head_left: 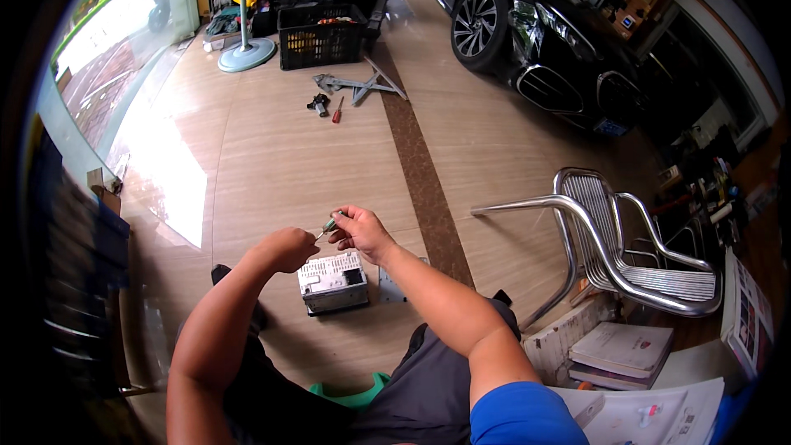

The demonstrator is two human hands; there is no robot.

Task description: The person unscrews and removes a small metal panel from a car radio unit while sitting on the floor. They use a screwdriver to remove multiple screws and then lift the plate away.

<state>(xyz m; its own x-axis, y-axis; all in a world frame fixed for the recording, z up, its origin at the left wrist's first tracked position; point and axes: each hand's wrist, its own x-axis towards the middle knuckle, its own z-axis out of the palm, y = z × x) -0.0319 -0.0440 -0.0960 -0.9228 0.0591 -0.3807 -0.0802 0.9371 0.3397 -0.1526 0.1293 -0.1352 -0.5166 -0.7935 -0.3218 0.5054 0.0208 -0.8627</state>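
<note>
A silver car stereo unit (333, 282) lies on the wood-look floor below my hands. My right hand (359, 231) grips a small green-handled screwdriver (329, 225) just above the unit. The tool's tip points left toward my left hand (290, 248), which is closed as a fist at that tip; what it pinches is hidden. A flat metal bracket (389, 287) rests on the floor at the unit's right side.
A metal chair (614, 251) stands to my right, with books (618, 353) and papers beside it. Farther off lie a red screwdriver (337, 110), a metal mechanism (359, 85), black crates (320, 36), a fan base (246, 55) and a black car (535, 25).
</note>
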